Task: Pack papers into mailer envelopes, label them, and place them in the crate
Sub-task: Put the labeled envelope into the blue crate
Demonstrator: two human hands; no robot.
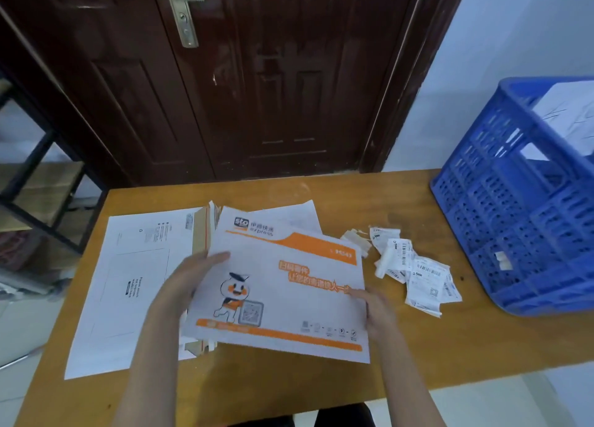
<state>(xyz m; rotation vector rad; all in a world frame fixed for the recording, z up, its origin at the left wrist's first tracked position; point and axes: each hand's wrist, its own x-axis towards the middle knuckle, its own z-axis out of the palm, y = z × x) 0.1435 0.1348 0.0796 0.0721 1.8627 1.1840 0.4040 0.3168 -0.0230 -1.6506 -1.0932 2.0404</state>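
Mailer envelope (283, 285) between both hands, fingers partly hidden beneath it.

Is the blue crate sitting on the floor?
No, the blue crate sits on the wooden table, at its right end.

Loose labels (414, 267) lie between mailer (283, 285) and crate (527, 208).

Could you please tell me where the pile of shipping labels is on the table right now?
In the head view, the shipping labels lie loose on the table, right of the orange-and-white mailer envelope and left of the blue crate.
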